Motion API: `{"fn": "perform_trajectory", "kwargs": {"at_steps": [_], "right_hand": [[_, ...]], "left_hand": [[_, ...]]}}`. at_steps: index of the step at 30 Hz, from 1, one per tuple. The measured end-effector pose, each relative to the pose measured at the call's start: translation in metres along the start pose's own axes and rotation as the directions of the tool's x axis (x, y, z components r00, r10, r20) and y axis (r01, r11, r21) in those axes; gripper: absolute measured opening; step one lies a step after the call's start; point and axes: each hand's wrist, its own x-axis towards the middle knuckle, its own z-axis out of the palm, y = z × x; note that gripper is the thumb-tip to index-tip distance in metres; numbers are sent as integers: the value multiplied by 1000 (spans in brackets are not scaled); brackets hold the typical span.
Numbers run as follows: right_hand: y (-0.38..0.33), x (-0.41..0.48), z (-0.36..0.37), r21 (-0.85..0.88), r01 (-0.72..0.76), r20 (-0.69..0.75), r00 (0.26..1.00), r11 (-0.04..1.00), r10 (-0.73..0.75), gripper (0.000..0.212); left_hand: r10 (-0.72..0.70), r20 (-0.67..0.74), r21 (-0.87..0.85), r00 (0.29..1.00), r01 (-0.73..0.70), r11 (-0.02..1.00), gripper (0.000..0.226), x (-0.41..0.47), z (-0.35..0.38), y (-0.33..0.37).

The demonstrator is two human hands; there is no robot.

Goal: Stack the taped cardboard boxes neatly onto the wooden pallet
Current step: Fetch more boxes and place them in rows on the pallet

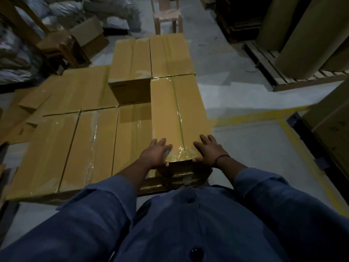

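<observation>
A long taped cardboard box (177,112) lies on the upper layer of the stack, at its right side, its near end just in front of me. My left hand (155,154) rests flat on that end's top, left of the tape seam, thumb over the edge. My right hand (208,149) presses flat on the right corner, fingers spread. Two more upper boxes (151,55) sit behind it. Several lower-layer boxes (75,140) lie side by side to the left. The pallet underneath is hidden.
Flattened cardboard (20,114) lies on the floor at left. A wooden chair (54,40), an open carton (88,33) and grey sacks (15,53) stand at back left. A stool (167,16) stands behind. At right, big paper rolls (311,35) sit on a pallet (268,69); yellow floor lines (260,117).
</observation>
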Motion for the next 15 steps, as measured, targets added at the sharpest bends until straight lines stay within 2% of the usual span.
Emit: {"fn": "perform_trajectory", "kwargs": {"at_steps": [15], "right_hand": [[2, -23, 12, 0, -8, -33, 999, 1000, 8, 62]], "left_hand": [[140, -15, 57, 990, -139, 989, 73, 1, 4, 4]]}}
